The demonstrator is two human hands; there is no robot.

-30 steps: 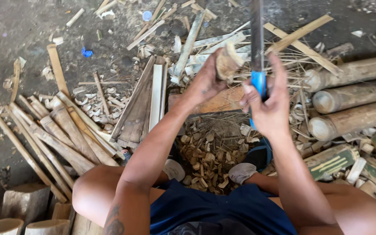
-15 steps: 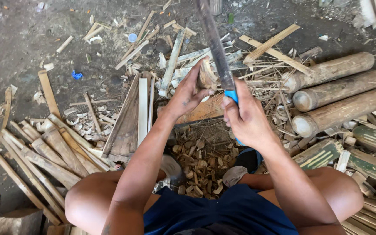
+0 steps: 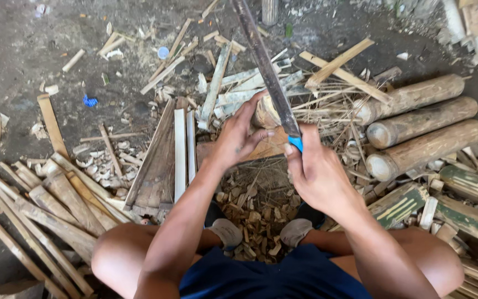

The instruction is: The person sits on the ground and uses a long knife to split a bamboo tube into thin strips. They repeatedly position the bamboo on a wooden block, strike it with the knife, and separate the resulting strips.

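Head view: the long blade (image 3: 261, 63) runs out of the top edge, its tip cut off, and its blue handle (image 3: 296, 143) is mostly hidden inside the right hand (image 3: 317, 174), fingers wrapped tight. The left hand (image 3: 238, 138) curls around the bamboo piece (image 3: 265, 113), standing on the dirt floor (image 3: 17, 55) beside three bamboo logs (image 3: 421, 119).

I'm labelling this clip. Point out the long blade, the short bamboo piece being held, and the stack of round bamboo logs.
long blade (image 3: 261, 61): head view, middle of the flat.
short bamboo piece (image 3: 265, 113): head view, upper end.
round bamboo logs (image 3: 424, 119): head view, middle log's side.
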